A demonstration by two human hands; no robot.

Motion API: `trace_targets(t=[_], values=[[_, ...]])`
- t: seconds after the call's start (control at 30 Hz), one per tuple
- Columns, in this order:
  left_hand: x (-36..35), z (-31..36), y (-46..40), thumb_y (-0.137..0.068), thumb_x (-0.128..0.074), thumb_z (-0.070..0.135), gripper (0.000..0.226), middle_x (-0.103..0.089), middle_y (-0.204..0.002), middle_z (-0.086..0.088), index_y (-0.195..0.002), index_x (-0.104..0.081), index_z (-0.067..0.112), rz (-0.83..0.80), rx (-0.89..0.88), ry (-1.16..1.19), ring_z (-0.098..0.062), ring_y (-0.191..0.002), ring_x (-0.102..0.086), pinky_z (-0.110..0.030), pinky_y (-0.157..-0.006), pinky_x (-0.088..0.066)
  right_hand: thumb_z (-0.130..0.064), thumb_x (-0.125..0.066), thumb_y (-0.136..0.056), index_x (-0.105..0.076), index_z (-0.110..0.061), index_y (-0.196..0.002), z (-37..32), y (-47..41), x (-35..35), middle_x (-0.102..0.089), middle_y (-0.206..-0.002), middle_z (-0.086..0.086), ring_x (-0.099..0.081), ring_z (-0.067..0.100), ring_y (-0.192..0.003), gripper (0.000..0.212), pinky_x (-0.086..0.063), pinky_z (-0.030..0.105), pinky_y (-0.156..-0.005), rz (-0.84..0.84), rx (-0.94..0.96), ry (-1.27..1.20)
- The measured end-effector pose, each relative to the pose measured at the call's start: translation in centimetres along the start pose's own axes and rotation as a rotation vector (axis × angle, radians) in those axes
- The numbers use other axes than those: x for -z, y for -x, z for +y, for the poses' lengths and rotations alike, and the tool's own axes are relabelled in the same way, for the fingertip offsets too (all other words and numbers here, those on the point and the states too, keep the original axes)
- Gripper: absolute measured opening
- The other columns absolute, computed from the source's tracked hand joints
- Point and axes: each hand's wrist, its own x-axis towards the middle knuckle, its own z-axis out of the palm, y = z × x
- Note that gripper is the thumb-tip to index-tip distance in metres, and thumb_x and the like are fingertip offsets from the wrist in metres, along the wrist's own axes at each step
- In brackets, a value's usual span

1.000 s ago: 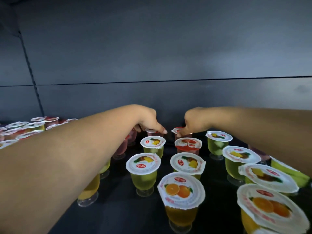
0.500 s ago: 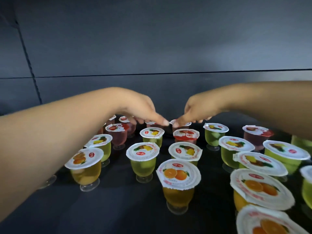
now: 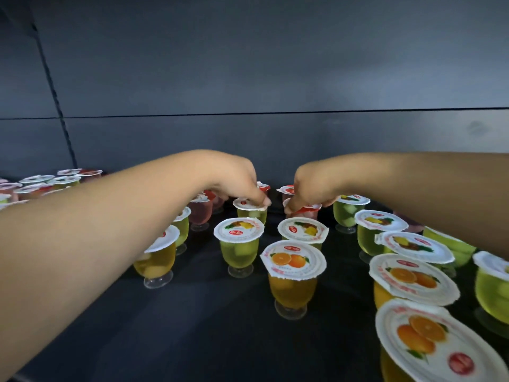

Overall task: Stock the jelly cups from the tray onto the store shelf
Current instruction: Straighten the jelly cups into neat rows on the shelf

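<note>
Toward the back edge of the shelf (image 3: 192, 312) I have my left hand (image 3: 237, 183) pinching a green jelly cup (image 3: 251, 209) by its lid and my right hand (image 3: 308, 188) pinching a red jelly cup (image 3: 304, 212) — both standing among many stocked cups. No tray shows, so I cannot tell what remains.

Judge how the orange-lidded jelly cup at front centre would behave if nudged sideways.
The orange jelly cup would probably tip rather than slide: its bowl is wide and full, its clear foot narrow. It likely feels heavy for its size. The foil lid looks thin, easily dented.
</note>
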Motion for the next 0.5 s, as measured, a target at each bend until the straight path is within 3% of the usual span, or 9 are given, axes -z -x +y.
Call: trace_targets(t=[0.07,0.17,0.3,0.4,0.5], values=[[0.7,-0.3,1.7,-0.083,-0.058,0.048,0.042,-0.057,-0.068,0.008,-0.107,-0.065,0.015,0.065,-0.069,-0.004,-0.021,-0.074,-0.059,-0.027,-0.076,-0.044,-0.045,-0.059,-0.086,-0.057,-0.007,-0.081,-0.1,0.6,0.2,-0.056,-0.081,0.005,-0.056,0.022,-0.077,0.038,-0.046,0.027,-0.065,0.045,0.036,0.124],[1.8,-0.7,5.0,-0.074,-0.068,0.045,0.052,-0.062,-0.106,0.017,-0.122,-0.056,0.027,0.003,-0.142,0.034,-0.013,-0.106,-0.06,-0.029,-0.1,-0.042,-0.05,-0.059,-0.083,-0.067,-0.011,-0.102,-0.4,3.2,1.5,-0.067,-0.098,0.0,-0.061,0.019,-0.097,0.044,-0.048,0.032,-0.088,0.17,0.18,0.103],[1.6,-0.9,7.1,-0.07,-0.073,0.042,0.068,-0.052,-0.114,0.021,-0.132,-0.046,0.032,-0.148,-0.153,-0.102,-0.005,-0.11,-0.053,-0.02,-0.096,-0.039,-0.06,-0.062,-0.058,-0.067,-0.031,-0.107,-1.9,8.6,1.8,-0.068,-0.09,-0.024,-0.06,-0.008,-0.088,0.057,-0.045,0.016,-0.083,-0.031,0.386,-0.061],[0.2,-0.8,7.1,-0.07,-0.074,0.039,0.069,-0.055,-0.118,0.014,-0.133,-0.047,0.027,-0.16,-0.145,-0.11,-0.014,-0.106,-0.058,-0.032,-0.096,-0.047,-0.056,-0.064,-0.071,-0.049,-0.03,-0.131,-2.5,9.6,0.3,-0.052,-0.126,-0.019,-0.048,0.001,-0.117,0.067,-0.037,0.011,-0.085,-0.085,0.391,0.206],[-0.5,-0.6,7.4,-0.071,-0.076,0.037,0.068,-0.055,-0.115,0.011,-0.132,-0.049,0.023,-0.105,-0.14,-0.093,-0.016,-0.104,-0.058,-0.038,-0.092,-0.05,-0.05,-0.064,-0.077,-0.042,-0.028,-0.136,-3.0,9.9,-0.6,-0.044,-0.137,-0.014,-0.042,0.008,-0.124,0.066,-0.033,0.017,-0.09,-0.082,0.372,0.269]])
